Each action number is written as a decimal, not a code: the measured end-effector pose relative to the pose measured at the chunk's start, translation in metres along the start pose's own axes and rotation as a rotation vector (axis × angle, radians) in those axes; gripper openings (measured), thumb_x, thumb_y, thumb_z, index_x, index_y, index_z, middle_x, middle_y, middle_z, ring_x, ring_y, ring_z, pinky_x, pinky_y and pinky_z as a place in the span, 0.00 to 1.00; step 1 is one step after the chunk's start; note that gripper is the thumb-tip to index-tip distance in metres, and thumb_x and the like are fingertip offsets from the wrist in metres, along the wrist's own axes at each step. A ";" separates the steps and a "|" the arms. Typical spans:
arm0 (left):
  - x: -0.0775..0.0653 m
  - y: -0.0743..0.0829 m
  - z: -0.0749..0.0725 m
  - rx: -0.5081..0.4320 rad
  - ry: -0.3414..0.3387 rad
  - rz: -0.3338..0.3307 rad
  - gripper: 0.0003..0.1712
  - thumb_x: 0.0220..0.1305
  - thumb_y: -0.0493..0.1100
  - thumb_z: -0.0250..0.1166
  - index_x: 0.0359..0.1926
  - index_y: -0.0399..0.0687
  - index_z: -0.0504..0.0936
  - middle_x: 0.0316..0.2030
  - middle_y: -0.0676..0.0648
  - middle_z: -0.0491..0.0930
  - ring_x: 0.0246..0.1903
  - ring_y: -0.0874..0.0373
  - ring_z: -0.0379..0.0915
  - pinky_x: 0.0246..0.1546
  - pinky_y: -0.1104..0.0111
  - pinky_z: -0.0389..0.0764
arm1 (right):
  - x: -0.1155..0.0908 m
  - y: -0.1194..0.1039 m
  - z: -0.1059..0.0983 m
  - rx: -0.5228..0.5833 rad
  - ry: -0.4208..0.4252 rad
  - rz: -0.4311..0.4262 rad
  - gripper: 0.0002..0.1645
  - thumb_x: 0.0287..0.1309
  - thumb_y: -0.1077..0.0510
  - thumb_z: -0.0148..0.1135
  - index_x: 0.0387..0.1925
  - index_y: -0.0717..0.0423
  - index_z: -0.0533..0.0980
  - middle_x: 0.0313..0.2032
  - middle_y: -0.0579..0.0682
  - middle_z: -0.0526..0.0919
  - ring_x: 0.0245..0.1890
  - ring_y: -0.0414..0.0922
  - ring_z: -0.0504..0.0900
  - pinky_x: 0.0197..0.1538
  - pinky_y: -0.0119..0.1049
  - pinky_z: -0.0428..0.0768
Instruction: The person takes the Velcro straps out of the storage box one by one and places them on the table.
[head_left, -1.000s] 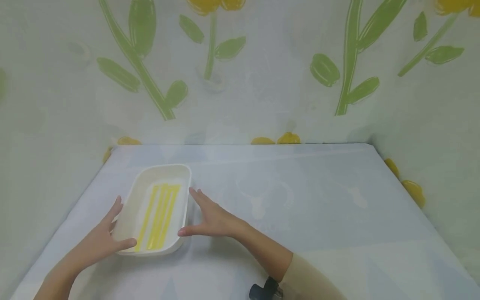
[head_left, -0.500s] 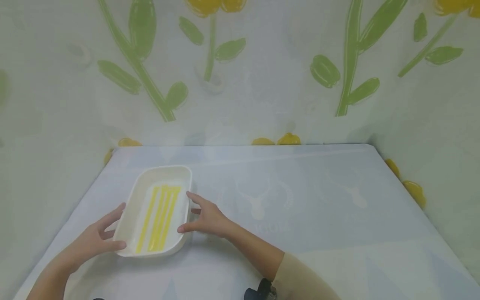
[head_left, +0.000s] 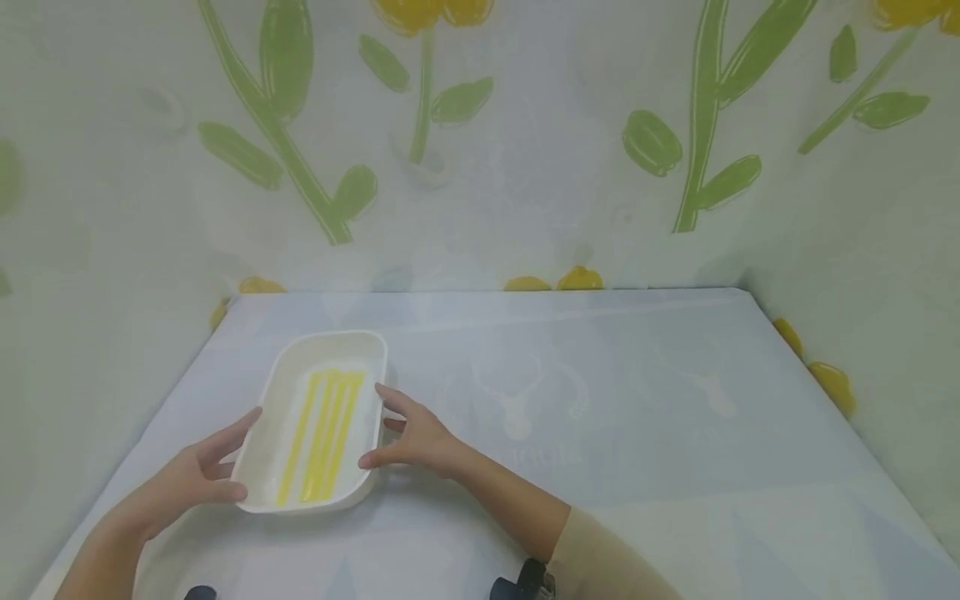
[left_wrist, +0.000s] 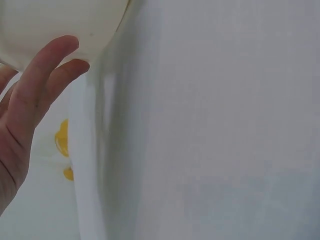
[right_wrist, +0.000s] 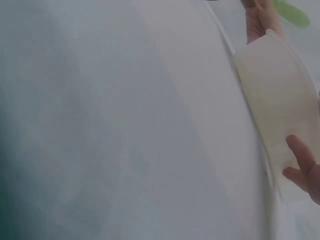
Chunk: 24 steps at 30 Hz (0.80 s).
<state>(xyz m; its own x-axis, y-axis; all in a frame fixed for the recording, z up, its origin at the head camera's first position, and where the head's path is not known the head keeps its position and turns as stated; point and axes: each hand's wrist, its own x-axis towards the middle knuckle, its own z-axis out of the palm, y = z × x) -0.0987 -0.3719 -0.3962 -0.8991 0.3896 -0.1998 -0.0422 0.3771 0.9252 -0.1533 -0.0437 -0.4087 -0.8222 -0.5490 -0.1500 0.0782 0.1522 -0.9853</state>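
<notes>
The tray [head_left: 300, 354] is in the left part of the table [head_left: 637, 433], nearer the left edge than the right and apart from the far edge. Its long sides slant, the near end turned toward the near left corner. Yellow strips [head_left: 320, 433] run lengthwise over its floor; whether they lie loose or are stuck down, I cannot tell. A shadow falls on the table beside the near end; whether the base touches the table is unclear.

The left hand [head_left: 183, 483] grips the left side, thumb at the near left corner of the rim and forefinger farther up; the left wrist view shows fingertips against the outer wall. The right hand [head_left: 423, 437] pinches the opposite side, thumb over the rim, other fingers along the outer wall, and hides part of that wall.

The right forearm [head_left: 517, 508] reaches in over the table from the near edge, its beige sleeve [head_left: 607, 554] bearing a black device [head_left: 522, 581]. A dark round thing [head_left: 200, 592] shows at the bottom of the head view.

A pale deer print [head_left: 516, 412] lies right of the right hand. Beyond the far edge rises a wall [head_left: 555, 125] with green stems [head_left: 701, 125] and yellow flowers [head_left: 408, 12].
</notes>
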 end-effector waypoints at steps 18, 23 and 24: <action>0.009 0.006 0.021 0.038 0.063 -0.015 0.53 0.53 0.33 0.69 0.74 0.50 0.47 0.55 0.83 0.57 0.49 0.83 0.66 0.44 0.78 0.76 | -0.011 0.010 -0.018 0.190 -0.028 0.018 0.56 0.42 0.67 0.73 0.71 0.38 0.57 0.71 0.53 0.57 0.63 0.57 0.69 0.54 0.42 0.78; 0.013 0.008 0.029 0.003 0.056 0.001 0.53 0.53 0.33 0.68 0.74 0.47 0.47 0.58 0.77 0.58 0.50 0.80 0.68 0.46 0.76 0.76 | -0.016 0.011 -0.026 0.222 -0.040 -0.003 0.56 0.43 0.69 0.72 0.71 0.40 0.57 0.70 0.50 0.59 0.63 0.57 0.69 0.52 0.43 0.79; 0.014 0.008 0.031 -0.003 0.053 0.002 0.53 0.54 0.33 0.68 0.74 0.47 0.47 0.60 0.74 0.58 0.51 0.80 0.68 0.46 0.75 0.77 | -0.016 0.012 -0.027 0.225 -0.040 -0.009 0.55 0.43 0.69 0.72 0.71 0.40 0.57 0.70 0.50 0.60 0.63 0.57 0.69 0.52 0.43 0.79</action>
<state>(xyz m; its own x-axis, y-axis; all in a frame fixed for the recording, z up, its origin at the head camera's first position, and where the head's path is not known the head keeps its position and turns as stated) -0.0986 -0.3375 -0.4014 -0.9210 0.3454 -0.1802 -0.0411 0.3738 0.9266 -0.1547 -0.0106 -0.4157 -0.8006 -0.5826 -0.1401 0.1983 -0.0371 -0.9794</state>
